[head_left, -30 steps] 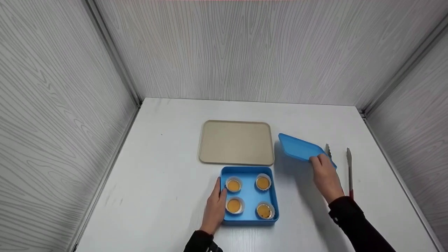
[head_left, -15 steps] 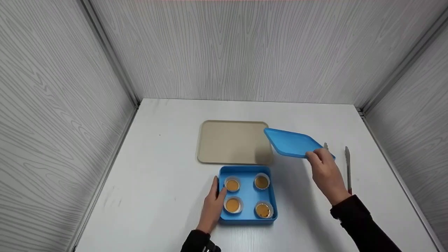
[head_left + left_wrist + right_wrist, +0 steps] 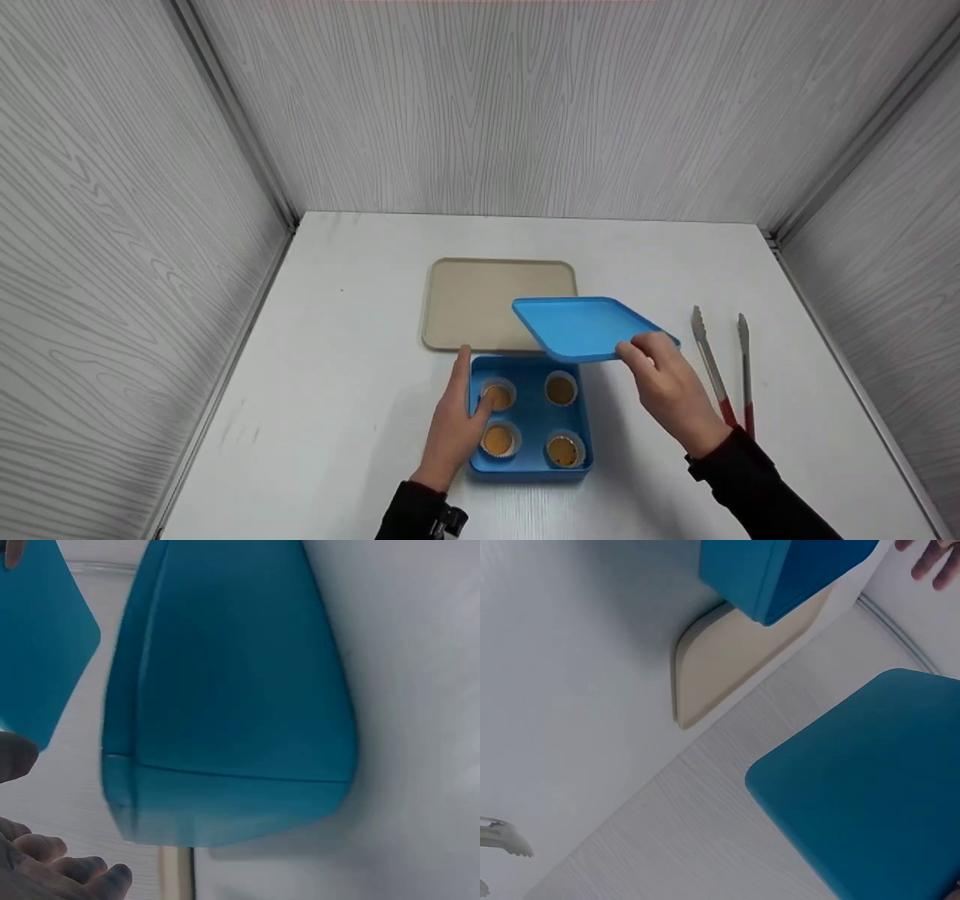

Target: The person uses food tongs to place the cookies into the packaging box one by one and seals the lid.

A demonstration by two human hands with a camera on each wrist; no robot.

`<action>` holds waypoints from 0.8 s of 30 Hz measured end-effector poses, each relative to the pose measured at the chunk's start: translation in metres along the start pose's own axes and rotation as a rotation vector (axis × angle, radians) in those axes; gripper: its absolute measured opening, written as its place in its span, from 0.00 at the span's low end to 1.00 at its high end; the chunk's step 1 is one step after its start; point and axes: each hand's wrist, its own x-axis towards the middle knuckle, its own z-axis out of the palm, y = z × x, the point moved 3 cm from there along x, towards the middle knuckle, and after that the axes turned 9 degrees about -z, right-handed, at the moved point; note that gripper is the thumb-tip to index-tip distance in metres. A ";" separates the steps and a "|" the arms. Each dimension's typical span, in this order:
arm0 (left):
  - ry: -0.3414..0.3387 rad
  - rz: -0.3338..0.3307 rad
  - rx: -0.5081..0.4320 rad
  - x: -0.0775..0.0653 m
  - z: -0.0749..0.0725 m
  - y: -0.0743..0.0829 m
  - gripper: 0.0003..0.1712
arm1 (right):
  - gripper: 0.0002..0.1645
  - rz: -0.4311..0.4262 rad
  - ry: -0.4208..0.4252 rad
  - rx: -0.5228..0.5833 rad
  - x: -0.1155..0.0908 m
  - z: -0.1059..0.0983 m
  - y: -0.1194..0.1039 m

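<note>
My right hand (image 3: 671, 390) pinches the near edge of a flat blue lid (image 3: 581, 326), held tilted in the air above the back right corner of a blue box (image 3: 532, 420). Several paper cups (image 3: 561, 388) with orange-yellow filling, like small tarts, stand inside the open-topped box. My left hand (image 3: 452, 431) hovers at the box's left side, fingers straight and thumb spread over the left rim. In the left wrist view its fingers (image 3: 79, 870) are apart from the box wall (image 3: 240, 675). The lid (image 3: 862, 780) fills the right wrist view's lower right.
Behind the box lies a beige tray (image 3: 480, 307), partly covered by the lid in the head view. Metal tongs (image 3: 709, 360) with red handles lie spread at the right, beyond my right hand. Grey wood-grain panels (image 3: 480, 105) enclose the white table (image 3: 337, 412).
My right hand has carried the lid leftward, from beside the tongs to over the box's back right corner. My left hand has let go of the box's side and risen slightly, its fingers straightening.
</note>
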 end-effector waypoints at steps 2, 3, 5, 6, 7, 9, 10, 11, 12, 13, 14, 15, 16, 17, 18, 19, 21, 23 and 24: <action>0.015 0.085 0.040 0.000 -0.004 0.011 0.47 | 0.21 -0.034 0.001 -0.004 0.002 0.001 -0.005; 0.028 0.134 0.063 -0.001 -0.005 0.015 0.47 | 0.21 -0.043 -0.001 0.002 0.003 0.002 -0.007; 0.060 0.228 0.104 -0.001 -0.008 0.024 0.48 | 0.21 -0.057 -0.011 0.008 0.004 0.003 -0.012; 0.080 0.278 0.123 -0.002 -0.009 0.028 0.48 | 0.20 -0.066 -0.017 0.006 0.005 0.003 -0.014; 0.103 0.327 0.144 -0.001 -0.010 0.031 0.48 | 0.20 -0.072 -0.024 0.007 0.006 0.004 -0.016; 0.146 0.408 0.183 -0.001 -0.011 0.037 0.48 | 0.20 -0.084 -0.030 0.012 0.008 0.004 -0.020; 0.168 0.442 0.200 -0.001 -0.010 0.039 0.48 | 0.20 -0.091 -0.029 0.014 0.009 0.004 -0.022; 0.187 0.471 0.215 -0.002 -0.010 0.042 0.48 | 0.19 -0.101 -0.021 0.014 0.010 0.004 -0.023; 0.206 0.498 0.228 -0.002 -0.010 0.044 0.48 | 0.19 -0.115 -0.010 0.012 0.011 0.004 -0.025; 0.226 0.522 0.239 -0.002 -0.010 0.046 0.47 | 0.18 -0.126 0.000 0.014 0.012 0.004 -0.027; 0.242 0.542 0.248 -0.003 -0.010 0.047 0.46 | 0.18 -0.139 0.014 0.013 0.012 0.004 -0.028; 0.258 0.559 0.257 -0.003 -0.009 0.048 0.45 | 0.17 -0.151 0.026 0.011 0.013 0.004 -0.029; 0.272 0.574 0.260 -0.003 -0.009 0.049 0.45 | 0.17 -0.163 0.038 0.009 0.014 0.004 -0.031; 0.285 0.589 0.262 -0.004 -0.010 0.050 0.43 | 0.17 -0.174 0.049 0.008 0.015 0.004 -0.032; 0.299 0.607 0.262 -0.004 -0.010 0.051 0.42 | 0.17 -0.179 0.053 0.012 0.015 0.004 -0.032; 0.313 0.625 0.260 -0.004 -0.010 0.051 0.41 | 0.17 -0.179 0.056 0.022 0.015 0.004 -0.033; 0.338 0.656 0.258 -0.005 -0.010 0.051 0.38 | 0.17 -0.181 0.062 0.039 0.015 0.004 -0.033; 0.362 0.693 0.247 -0.005 -0.011 0.051 0.35 | 0.16 -0.186 0.070 0.053 0.015 0.004 -0.033; 0.369 0.710 0.241 -0.005 -0.012 0.050 0.34 | 0.16 -0.189 0.072 0.059 0.015 0.003 -0.033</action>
